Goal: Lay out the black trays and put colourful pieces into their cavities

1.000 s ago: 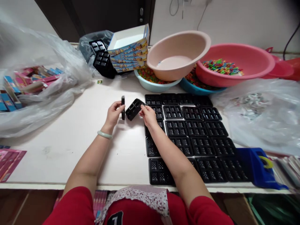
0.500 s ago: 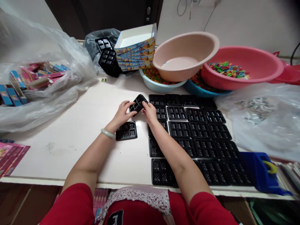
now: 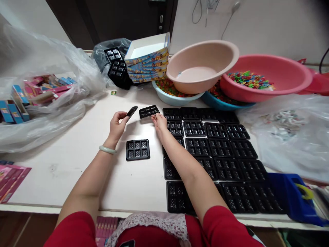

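Observation:
My left hand (image 3: 117,127) is closed on a black plastic tray (image 3: 132,111), seen nearly edge-on and tilted; whether it is one tray or a few nested ones I cannot tell. In the fingers of my right hand (image 3: 159,122) is another black six-compartment tray (image 3: 149,111), held by its near right edge. Below and between my hands, a single black tray (image 3: 137,149) lies flat on the white table (image 3: 102,175). Rows of similar black trays (image 3: 197,146) cover the table to the right, partly hidden under my right forearm.
Behind stand a stack of printed boxes (image 3: 147,65), a beige basin (image 3: 203,68) and a pink basin (image 3: 282,75) holding small colourful pieces. More black trays (image 3: 118,70) stand at the back left. Plastic bags (image 3: 84,73) flank both sides. A blue tape dispenser (image 3: 290,192) sits front right.
My hands have moved apart. The trays held together between them are now separated: part in my left hand, moved left, and one tray in my right hand near the rows.

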Demonstrator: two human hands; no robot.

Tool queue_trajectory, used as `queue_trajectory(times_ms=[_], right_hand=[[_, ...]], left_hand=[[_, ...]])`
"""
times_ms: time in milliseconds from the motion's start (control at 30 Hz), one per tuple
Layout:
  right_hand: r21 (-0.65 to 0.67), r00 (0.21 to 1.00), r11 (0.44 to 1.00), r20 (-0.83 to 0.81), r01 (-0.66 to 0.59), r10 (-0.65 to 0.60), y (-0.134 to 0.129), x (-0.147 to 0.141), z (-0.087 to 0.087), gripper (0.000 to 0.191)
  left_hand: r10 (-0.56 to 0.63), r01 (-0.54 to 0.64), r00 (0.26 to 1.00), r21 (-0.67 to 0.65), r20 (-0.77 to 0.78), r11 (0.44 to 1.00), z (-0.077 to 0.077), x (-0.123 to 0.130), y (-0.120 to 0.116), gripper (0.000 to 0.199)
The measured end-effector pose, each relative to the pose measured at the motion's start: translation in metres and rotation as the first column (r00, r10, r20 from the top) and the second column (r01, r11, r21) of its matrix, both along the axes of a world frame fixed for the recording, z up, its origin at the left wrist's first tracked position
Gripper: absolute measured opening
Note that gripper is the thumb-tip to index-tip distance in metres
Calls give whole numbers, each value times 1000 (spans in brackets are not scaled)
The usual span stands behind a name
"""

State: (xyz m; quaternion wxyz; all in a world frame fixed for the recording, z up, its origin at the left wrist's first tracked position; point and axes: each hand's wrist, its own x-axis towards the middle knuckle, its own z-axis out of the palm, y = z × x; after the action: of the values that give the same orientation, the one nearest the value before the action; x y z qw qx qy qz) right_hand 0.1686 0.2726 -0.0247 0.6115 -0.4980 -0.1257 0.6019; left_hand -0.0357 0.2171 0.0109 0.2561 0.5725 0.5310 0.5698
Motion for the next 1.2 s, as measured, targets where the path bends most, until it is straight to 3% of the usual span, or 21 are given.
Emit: queue_trajectory(times_ms=[100, 200, 300, 367, 433, 500, 533, 633, 700, 767, 867, 933, 967, 1100, 1200], right_hand=[[-17, 1000, 1000, -3, -2, 2, 0, 2, -5, 18], [0, 998, 999, 49, -36, 36, -15, 12, -11, 16], [75, 965, 990, 246, -115, 93, -34, 25, -12, 21], [118, 900, 981, 425, -156, 92, -47, 35, -9, 22], [183, 782, 961, 622, -207, 51, -61, 45, -3, 21], [243, 610, 901, 792, -361, 31, -79, 55, 3, 17], [245, 522, 847, 852, -471, 43, -89, 59, 6, 16], [138, 295, 640, 944, -756, 146, -116, 63, 10, 14], [51, 215, 573, 951, -818, 223, -132, 60, 9, 11], [15, 260, 613, 913, -790, 313, -146, 52, 6, 7], [28, 543, 763, 719, -646, 434, -162, 36, 4, 16], [39, 688, 798, 533, -601, 492, -169, 27, 6, 22], [57, 726, 801, 464, -595, 507, -172, 24, 8, 24], [77, 806, 845, 356, -530, 473, -178, 24, 10, 31], [-59, 698, 784, 418, -618, 582, -174, 43, 7, 27]], left_hand=[[-188, 198, 944, 9, -271, 980, -4, 1, -13, 13], [-392, 426, 779, -47, -489, 904, -18, 22, -15, 15], [-485, 541, 623, -109, -614, 834, -27, 56, -4, 18], [-479, 551, 603, -101, -638, 828, -26, 72, 3, 17], [-423, 498, 662, -59, -619, 865, -21, 72, 3, 18], [-385, 444, 706, -53, -594, 895, -15, 58, -9, 14], [-402, 450, 694, -76, -597, 890, -14, 47, -19, 12], [-530, 570, 531, -184, -661, 801, -19, 14, -62, 18], [-527, 593, 462, -194, -714, 782, -27, 2, -93, 18], [-474, 555, 490, -159, -732, 817, -33, 0, -116, 16], [-375, 429, 687, -69, -622, 901, -32, 7, -129, 18], [-348, 374, 801, -46, -487, 926, -25, 15, -127, 17], [-364, 383, 823, -47, -435, 923, -21, 19, -125, 18], [-457, 496, 774, -29, -438, 868, -18, 31, -111, 18], [-410, 487, 705, -24, -578, 873, -26, 34, -97, 18]])
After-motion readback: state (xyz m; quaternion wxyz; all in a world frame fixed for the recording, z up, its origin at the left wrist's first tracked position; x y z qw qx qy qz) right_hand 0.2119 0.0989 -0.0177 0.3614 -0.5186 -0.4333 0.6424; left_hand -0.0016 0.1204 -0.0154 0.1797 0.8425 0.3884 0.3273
